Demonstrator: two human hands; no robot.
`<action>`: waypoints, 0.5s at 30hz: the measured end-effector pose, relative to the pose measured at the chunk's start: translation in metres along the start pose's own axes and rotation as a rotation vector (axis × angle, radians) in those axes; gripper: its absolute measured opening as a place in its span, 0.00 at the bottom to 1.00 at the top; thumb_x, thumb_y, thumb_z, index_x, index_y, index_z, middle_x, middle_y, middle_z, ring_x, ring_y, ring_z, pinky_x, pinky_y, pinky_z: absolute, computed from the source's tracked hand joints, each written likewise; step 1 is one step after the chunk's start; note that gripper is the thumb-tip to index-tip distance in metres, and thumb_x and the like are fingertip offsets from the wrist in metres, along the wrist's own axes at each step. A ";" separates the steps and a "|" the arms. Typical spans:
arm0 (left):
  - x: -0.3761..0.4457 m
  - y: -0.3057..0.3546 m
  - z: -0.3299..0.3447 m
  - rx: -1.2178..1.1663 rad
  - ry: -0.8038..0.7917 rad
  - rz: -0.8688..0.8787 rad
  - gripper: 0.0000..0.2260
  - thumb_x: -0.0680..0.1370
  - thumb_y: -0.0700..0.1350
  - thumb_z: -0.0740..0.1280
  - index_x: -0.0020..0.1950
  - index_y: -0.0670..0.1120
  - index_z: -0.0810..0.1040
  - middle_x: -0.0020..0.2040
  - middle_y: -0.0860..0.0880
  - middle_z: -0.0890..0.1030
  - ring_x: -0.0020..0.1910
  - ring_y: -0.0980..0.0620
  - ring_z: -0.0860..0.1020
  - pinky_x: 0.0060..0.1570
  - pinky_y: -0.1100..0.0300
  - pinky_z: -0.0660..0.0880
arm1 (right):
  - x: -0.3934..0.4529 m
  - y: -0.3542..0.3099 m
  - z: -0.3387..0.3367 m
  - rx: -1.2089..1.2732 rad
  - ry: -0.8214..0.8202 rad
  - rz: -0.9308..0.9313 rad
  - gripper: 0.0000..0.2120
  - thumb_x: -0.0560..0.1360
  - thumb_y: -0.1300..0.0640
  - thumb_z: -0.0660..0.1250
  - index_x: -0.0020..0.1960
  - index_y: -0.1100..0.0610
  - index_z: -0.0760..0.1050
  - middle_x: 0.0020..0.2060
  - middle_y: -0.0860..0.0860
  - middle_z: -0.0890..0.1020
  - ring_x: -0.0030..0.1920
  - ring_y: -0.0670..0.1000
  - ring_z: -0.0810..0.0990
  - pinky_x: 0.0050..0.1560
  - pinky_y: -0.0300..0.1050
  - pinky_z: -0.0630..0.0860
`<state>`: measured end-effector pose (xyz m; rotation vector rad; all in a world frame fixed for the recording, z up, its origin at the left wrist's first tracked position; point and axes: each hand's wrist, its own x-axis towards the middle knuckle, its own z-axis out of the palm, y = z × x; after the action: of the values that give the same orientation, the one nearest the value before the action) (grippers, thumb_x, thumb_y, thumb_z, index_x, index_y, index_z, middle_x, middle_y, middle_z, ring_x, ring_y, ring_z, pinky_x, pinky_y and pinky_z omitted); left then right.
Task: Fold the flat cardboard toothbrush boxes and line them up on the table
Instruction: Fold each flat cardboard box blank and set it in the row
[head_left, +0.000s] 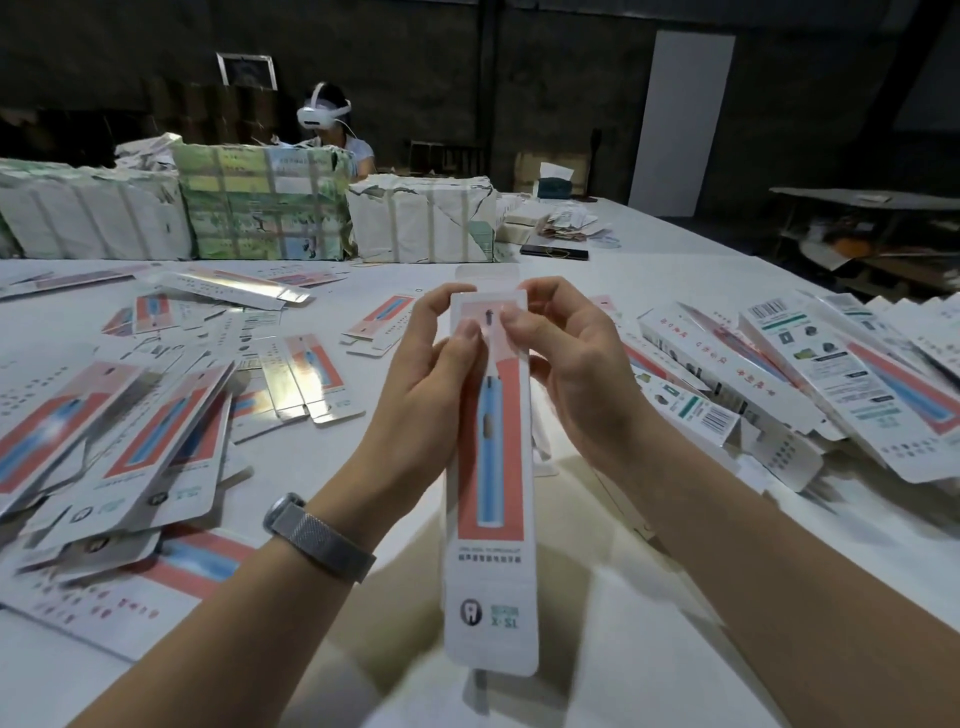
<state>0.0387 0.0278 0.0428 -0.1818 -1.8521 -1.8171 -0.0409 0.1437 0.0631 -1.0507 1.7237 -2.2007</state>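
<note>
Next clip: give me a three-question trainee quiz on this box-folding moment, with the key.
1. True or false: both hands grip the far end of the long white cardboard toothbrush box printed with a blue toothbrush on a red panel.
2. Which wrist carries the grey mesh-band watch?
3. Multiple choice: the folded white toothbrush boxes are piled A) on the person's right, B) on the brown-taped paper bundles, C) under the watch.

Key
1. True: left hand and right hand pinch it, thumbs on its printed face.
2. Left.
3. A.
</note>
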 end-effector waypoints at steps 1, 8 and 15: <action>0.000 -0.001 0.000 0.004 -0.014 -0.010 0.10 0.85 0.49 0.56 0.66 0.55 0.69 0.40 0.49 0.82 0.38 0.51 0.83 0.37 0.60 0.80 | 0.000 0.000 -0.001 0.018 0.005 -0.013 0.06 0.72 0.57 0.68 0.48 0.57 0.74 0.40 0.54 0.80 0.44 0.56 0.77 0.50 0.50 0.75; 0.000 -0.008 0.003 -0.107 -0.011 -0.047 0.19 0.79 0.56 0.60 0.65 0.75 0.61 0.41 0.46 0.83 0.38 0.49 0.84 0.39 0.58 0.80 | 0.000 0.001 -0.002 0.066 0.018 -0.033 0.11 0.70 0.60 0.69 0.51 0.55 0.73 0.41 0.52 0.78 0.45 0.56 0.78 0.52 0.52 0.76; -0.001 -0.009 0.002 0.059 -0.080 -0.001 0.17 0.86 0.49 0.55 0.71 0.65 0.57 0.38 0.54 0.83 0.36 0.54 0.83 0.38 0.63 0.79 | 0.001 -0.006 -0.003 -0.007 0.050 0.011 0.07 0.78 0.54 0.66 0.43 0.55 0.80 0.35 0.50 0.80 0.39 0.51 0.79 0.42 0.42 0.77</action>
<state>0.0350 0.0296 0.0342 -0.2356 -1.9583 -1.7770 -0.0420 0.1473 0.0687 -0.9943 1.7542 -2.2341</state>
